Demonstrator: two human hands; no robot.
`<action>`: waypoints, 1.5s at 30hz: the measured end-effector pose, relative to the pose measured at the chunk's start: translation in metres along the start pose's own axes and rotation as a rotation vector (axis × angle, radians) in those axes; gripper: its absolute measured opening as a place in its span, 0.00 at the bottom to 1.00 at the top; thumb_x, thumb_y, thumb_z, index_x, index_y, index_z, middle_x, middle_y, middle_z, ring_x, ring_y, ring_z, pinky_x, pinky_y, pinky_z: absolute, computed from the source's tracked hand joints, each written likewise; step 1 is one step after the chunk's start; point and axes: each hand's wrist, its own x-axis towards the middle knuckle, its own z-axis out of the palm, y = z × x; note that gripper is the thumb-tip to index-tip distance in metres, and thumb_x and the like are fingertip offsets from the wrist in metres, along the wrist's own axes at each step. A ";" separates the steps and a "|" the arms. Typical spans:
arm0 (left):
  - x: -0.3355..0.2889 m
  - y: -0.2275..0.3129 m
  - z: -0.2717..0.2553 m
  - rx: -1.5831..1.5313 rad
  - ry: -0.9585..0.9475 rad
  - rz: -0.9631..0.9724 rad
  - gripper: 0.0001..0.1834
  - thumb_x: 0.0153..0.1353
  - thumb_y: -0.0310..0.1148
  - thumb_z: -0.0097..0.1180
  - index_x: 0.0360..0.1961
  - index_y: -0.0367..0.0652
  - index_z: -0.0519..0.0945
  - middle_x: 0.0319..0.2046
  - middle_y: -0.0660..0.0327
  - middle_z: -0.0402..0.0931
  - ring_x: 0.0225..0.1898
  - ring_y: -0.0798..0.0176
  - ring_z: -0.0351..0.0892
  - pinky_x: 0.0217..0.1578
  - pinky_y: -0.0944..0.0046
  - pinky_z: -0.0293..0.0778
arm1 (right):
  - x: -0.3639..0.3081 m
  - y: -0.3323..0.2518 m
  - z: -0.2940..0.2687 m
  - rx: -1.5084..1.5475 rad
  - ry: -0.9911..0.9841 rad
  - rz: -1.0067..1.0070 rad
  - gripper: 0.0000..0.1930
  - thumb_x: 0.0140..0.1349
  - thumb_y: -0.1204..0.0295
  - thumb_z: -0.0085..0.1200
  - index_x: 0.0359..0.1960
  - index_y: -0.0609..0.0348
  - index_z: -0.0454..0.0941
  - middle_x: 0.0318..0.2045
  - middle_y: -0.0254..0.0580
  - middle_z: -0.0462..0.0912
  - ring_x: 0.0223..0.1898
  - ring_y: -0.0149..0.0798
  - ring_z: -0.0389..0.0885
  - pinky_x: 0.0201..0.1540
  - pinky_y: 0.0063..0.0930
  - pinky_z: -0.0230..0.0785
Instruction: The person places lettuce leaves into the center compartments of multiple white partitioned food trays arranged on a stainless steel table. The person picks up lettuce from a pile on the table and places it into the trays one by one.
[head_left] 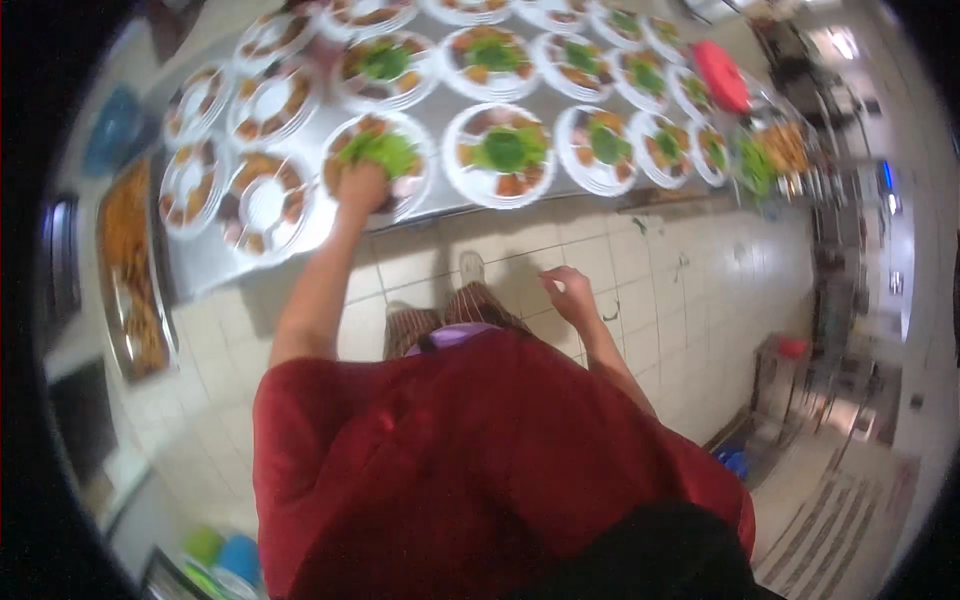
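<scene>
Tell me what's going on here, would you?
The person's left hand is at the leafy greens on a front-row plate on the metal table; its grip is hidden. The right hand hangs over the tiled floor, apparently empty. Front-row plates to the right have greens in their middles; those to the left have bare centres.

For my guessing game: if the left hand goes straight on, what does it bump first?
The green leaves on the plate; the left hand may touch them already, though depth is unclear.

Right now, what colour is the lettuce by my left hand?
The lettuce is bright green; see head view.
</scene>
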 end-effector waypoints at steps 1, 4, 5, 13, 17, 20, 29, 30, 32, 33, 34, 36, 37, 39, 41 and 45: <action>0.006 0.003 -0.007 -0.020 -0.056 0.044 0.10 0.48 0.33 0.46 0.28 0.41 0.78 0.29 0.53 0.76 0.34 0.54 0.76 0.39 0.55 0.68 | -0.003 0.008 -0.003 0.082 0.053 0.017 0.06 0.49 0.76 0.54 0.30 0.59 0.79 0.29 0.44 0.79 0.33 0.43 0.76 0.38 0.30 0.68; 0.026 0.020 -0.049 0.152 -0.242 0.111 0.11 0.47 0.33 0.47 0.31 0.40 0.76 0.30 0.52 0.76 0.36 0.52 0.75 0.45 0.53 0.64 | -0.006 0.038 -0.014 0.185 0.154 -0.014 0.05 0.49 0.76 0.53 0.29 0.60 0.78 0.28 0.46 0.78 0.32 0.43 0.77 0.36 0.30 0.68; 0.035 0.021 -0.046 0.178 -0.209 0.051 0.11 0.47 0.31 0.47 0.31 0.40 0.77 0.31 0.53 0.76 0.35 0.52 0.76 0.45 0.53 0.64 | -0.006 0.049 -0.022 0.189 0.179 -0.044 0.05 0.50 0.76 0.53 0.29 0.60 0.78 0.28 0.46 0.78 0.32 0.43 0.77 0.36 0.30 0.68; 0.008 0.109 -0.096 -0.025 0.545 -0.450 0.13 0.43 0.31 0.51 0.31 0.38 0.75 0.30 0.47 0.72 0.30 0.48 0.73 0.33 0.52 0.67 | -0.033 0.195 -0.073 0.051 0.125 0.243 0.08 0.53 0.73 0.50 0.29 0.65 0.77 0.28 0.47 0.79 0.30 0.43 0.77 0.35 0.30 0.68; 0.040 0.221 -0.076 -0.613 0.323 -0.354 0.17 0.45 0.30 0.50 0.40 0.47 0.76 0.43 0.50 0.71 0.43 0.48 0.71 0.44 0.51 0.66 | -0.064 0.284 -0.107 0.498 0.457 0.287 0.07 0.53 0.76 0.53 0.31 0.68 0.76 0.28 0.45 0.79 0.32 0.37 0.77 0.38 0.27 0.69; 0.057 0.286 -0.108 -0.607 0.244 -0.182 0.19 0.47 0.31 0.49 0.44 0.46 0.73 0.43 0.50 0.72 0.43 0.47 0.72 0.44 0.55 0.67 | -0.039 0.344 -0.128 0.431 0.358 0.210 0.11 0.52 0.77 0.52 0.38 0.68 0.74 0.35 0.46 0.78 0.38 0.39 0.76 0.43 0.28 0.67; 0.116 0.339 -0.128 -0.788 -0.227 -0.029 0.23 0.57 0.40 0.46 0.52 0.41 0.67 0.41 0.47 0.74 0.42 0.49 0.74 0.44 0.59 0.68 | 0.046 0.473 -0.339 0.639 1.105 0.211 0.41 0.52 0.74 0.53 0.62 0.55 0.37 0.53 0.55 0.62 0.49 0.48 0.67 0.48 0.39 0.67; 0.122 0.343 -0.135 -0.806 -0.253 -0.033 0.24 0.58 0.42 0.46 0.53 0.41 0.66 0.41 0.48 0.74 0.42 0.51 0.74 0.44 0.59 0.68 | 0.034 0.498 -0.369 0.684 1.263 0.235 0.40 0.54 0.72 0.53 0.62 0.55 0.37 0.52 0.56 0.64 0.49 0.51 0.68 0.48 0.44 0.68; 0.134 0.334 -0.113 -0.812 -0.273 -0.023 0.24 0.58 0.42 0.46 0.53 0.40 0.66 0.44 0.49 0.73 0.41 0.54 0.74 0.43 0.62 0.68 | 0.019 0.440 -0.421 0.599 1.271 0.262 0.41 0.55 0.69 0.54 0.62 0.54 0.35 0.51 0.58 0.66 0.45 0.53 0.72 0.48 0.44 0.69; 0.148 0.348 -0.128 -0.916 -0.268 0.001 0.24 0.58 0.40 0.47 0.53 0.40 0.67 0.42 0.50 0.74 0.40 0.58 0.74 0.43 0.62 0.68 | -0.009 0.460 -0.438 0.581 1.275 0.243 0.42 0.55 0.69 0.54 0.62 0.53 0.33 0.51 0.58 0.66 0.44 0.53 0.74 0.48 0.44 0.69; 0.148 0.357 -0.148 -0.865 -0.290 -0.189 0.23 0.57 0.38 0.48 0.52 0.39 0.67 0.40 0.53 0.74 0.40 0.61 0.73 0.43 0.62 0.68 | -0.012 0.473 -0.451 0.611 1.219 0.311 0.42 0.55 0.69 0.53 0.63 0.53 0.33 0.50 0.58 0.67 0.44 0.53 0.74 0.48 0.42 0.69; 0.154 0.330 -0.092 -1.063 0.005 -0.084 0.21 0.59 0.36 0.45 0.53 0.43 0.68 0.41 0.58 0.74 0.40 0.64 0.72 0.39 0.64 0.69 | 0.012 0.445 -0.471 0.675 1.150 0.390 0.38 0.56 0.68 0.52 0.63 0.55 0.39 0.49 0.55 0.68 0.44 0.49 0.74 0.48 0.37 0.69; 0.170 0.352 -0.109 -1.086 0.003 -0.198 0.18 0.59 0.33 0.46 0.49 0.38 0.70 0.42 0.53 0.74 0.43 0.61 0.73 0.45 0.64 0.66 | 0.001 0.448 -0.485 0.566 1.086 0.396 0.33 0.57 0.67 0.52 0.61 0.58 0.48 0.47 0.52 0.70 0.44 0.44 0.75 0.48 0.33 0.69; 0.196 0.356 -0.103 -1.224 -0.028 -0.163 0.17 0.60 0.31 0.44 0.50 0.37 0.69 0.42 0.55 0.73 0.42 0.64 0.72 0.45 0.68 0.66 | 0.002 0.442 -0.500 0.420 1.065 0.401 0.23 0.58 0.68 0.50 0.55 0.59 0.62 0.41 0.45 0.75 0.38 0.36 0.76 0.43 0.27 0.68; 0.231 0.373 -0.105 -1.218 -0.042 -0.065 0.16 0.61 0.30 0.43 0.49 0.36 0.69 0.41 0.56 0.73 0.41 0.65 0.72 0.45 0.69 0.66 | 0.001 0.455 -0.502 0.389 1.013 0.425 0.19 0.58 0.68 0.50 0.51 0.59 0.67 0.37 0.41 0.77 0.36 0.32 0.76 0.40 0.24 0.68; 0.277 0.425 -0.133 -1.154 0.020 0.058 0.16 0.61 0.32 0.43 0.48 0.35 0.70 0.42 0.57 0.74 0.43 0.66 0.72 0.45 0.69 0.66 | 0.022 0.501 -0.495 0.292 0.874 0.475 0.14 0.57 0.69 0.50 0.44 0.59 0.74 0.32 0.38 0.79 0.32 0.29 0.77 0.37 0.21 0.67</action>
